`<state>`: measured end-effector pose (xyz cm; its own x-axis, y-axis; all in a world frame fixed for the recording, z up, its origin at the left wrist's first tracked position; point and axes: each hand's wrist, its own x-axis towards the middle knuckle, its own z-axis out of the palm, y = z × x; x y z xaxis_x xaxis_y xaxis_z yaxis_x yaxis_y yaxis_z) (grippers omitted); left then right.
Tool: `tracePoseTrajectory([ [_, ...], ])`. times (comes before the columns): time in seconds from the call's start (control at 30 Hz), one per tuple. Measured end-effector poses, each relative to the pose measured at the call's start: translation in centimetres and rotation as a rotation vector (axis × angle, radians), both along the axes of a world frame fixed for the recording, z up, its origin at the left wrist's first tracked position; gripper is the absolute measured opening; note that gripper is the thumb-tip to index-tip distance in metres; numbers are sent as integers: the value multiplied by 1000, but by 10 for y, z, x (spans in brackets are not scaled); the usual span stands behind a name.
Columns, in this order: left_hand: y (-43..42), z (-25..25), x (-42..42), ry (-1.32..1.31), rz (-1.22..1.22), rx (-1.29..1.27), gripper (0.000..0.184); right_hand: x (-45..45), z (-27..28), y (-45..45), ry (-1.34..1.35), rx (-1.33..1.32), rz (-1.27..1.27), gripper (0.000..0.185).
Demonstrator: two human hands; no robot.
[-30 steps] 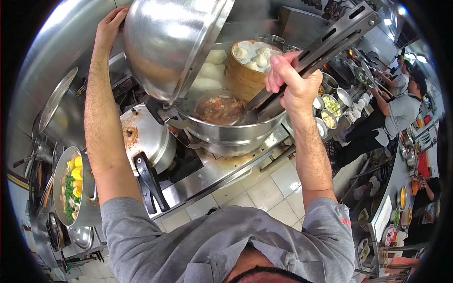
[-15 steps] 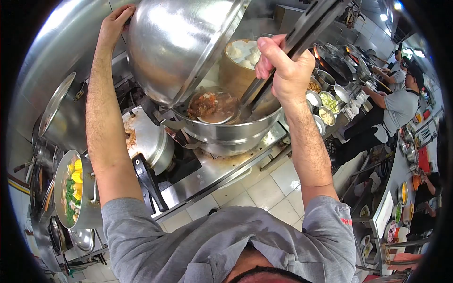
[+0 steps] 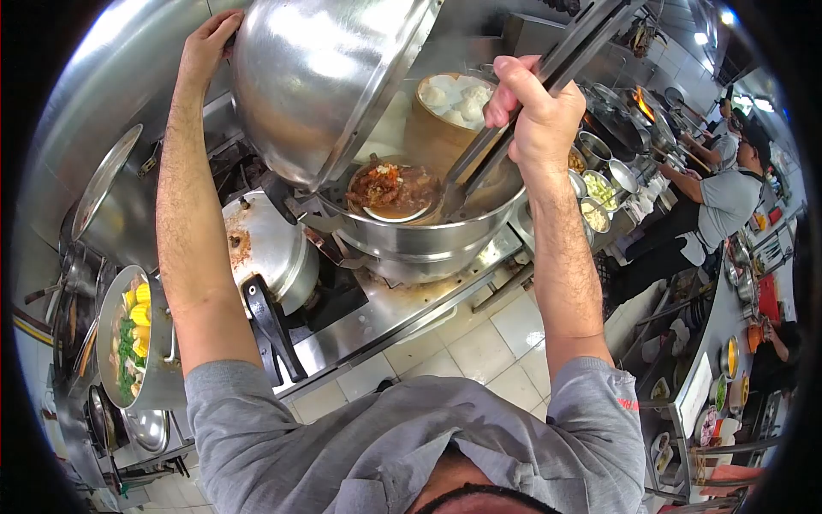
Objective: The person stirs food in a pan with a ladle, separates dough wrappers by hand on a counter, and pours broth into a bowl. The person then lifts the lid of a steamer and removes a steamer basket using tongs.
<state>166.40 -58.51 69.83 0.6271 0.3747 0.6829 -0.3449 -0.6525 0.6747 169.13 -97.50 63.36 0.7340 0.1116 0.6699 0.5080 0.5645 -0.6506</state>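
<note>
My left hand [image 3: 214, 36] is closed at the far left edge of a big domed steel lid [image 3: 321, 77], which is tilted up over the steamer pot [image 3: 411, 242]; its fingertips are partly hidden behind the lid. In my right hand [image 3: 544, 107] is a pair of long metal tongs [image 3: 591, 38], slanting down into the pot. The tong tips are beside a bowl of brown, saucy food [image 3: 394, 188] with orange and white bits on top. Behind the bowl stands a round bamboo steamer [image 3: 437, 133] holding several white buns [image 3: 467, 103].
A lidded pot [image 3: 270, 257] with a black handle stands left of the steamer. Farther left is a pot of corn and greens [image 3: 133, 330]. Small ingredient bowls [image 3: 599, 193] line the right side. Two people in grey shirts [image 3: 728, 188] stand at the woks beyond.
My right hand and the tongs have shifted slightly right. The lid has tipped a little to the left, and more of the food bowl and bamboo steamer shows.
</note>
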Motion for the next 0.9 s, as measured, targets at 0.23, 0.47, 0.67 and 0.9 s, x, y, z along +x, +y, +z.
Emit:
tracePoseTrajectory([
  [0.23, -3, 1, 5, -6, -28, -9, 31, -8, -4, 2, -18, -28, -1, 14],
  [0.47, -17, 4, 1, 15, -32, 22, 32, -4, 4, 5, -3, -33, 0, 13],
  [0.67, -3, 1, 8, 1, -35, 0, 32, 2, 7, 11, -2, -50, 25, 13],
  [0.9, 7, 2, 14, -2, -53, 7, 33, 2, 14, 11, -7, -63, 2, 13],
])
